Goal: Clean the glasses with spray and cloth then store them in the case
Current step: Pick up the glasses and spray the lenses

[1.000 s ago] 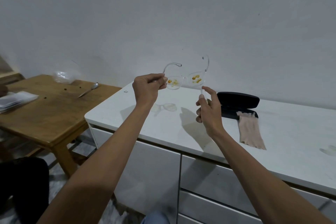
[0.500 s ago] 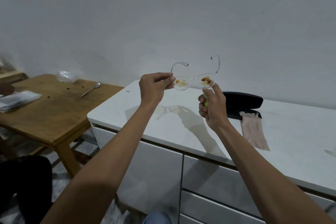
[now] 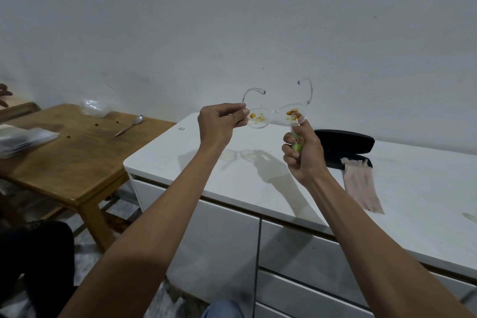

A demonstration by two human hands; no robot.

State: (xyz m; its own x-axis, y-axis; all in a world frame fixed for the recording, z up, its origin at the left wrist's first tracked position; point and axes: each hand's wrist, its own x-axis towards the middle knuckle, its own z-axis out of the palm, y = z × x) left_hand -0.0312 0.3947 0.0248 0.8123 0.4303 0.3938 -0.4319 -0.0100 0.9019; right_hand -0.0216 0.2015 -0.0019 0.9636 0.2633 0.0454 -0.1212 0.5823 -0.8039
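Observation:
My left hand (image 3: 219, 122) pinches the left end of clear-framed glasses (image 3: 277, 111), held up above the white cabinet top (image 3: 258, 175). Both lenses carry orange-yellow smears, and the temple arms point away from me. My right hand (image 3: 303, 152) grips a small green spray bottle (image 3: 296, 143), with the forefinger raised on its top right under the right lens. An open black case (image 3: 348, 146) lies on the cabinet behind my right hand. A beige cloth (image 3: 361, 186) hangs out of the case onto the cabinet top.
A wooden table (image 3: 69, 160) stands to the left with a spoon (image 3: 129, 125), a clear plastic bag (image 3: 94, 107) and stacked papers (image 3: 23, 139). Another person's hand (image 3: 5, 98) shows at the far left edge. White drawers (image 3: 296, 266) sit below the cabinet top.
My right hand has risen with the spray bottle until its top sits just under the right lens. The glasses stay held up in my left hand.

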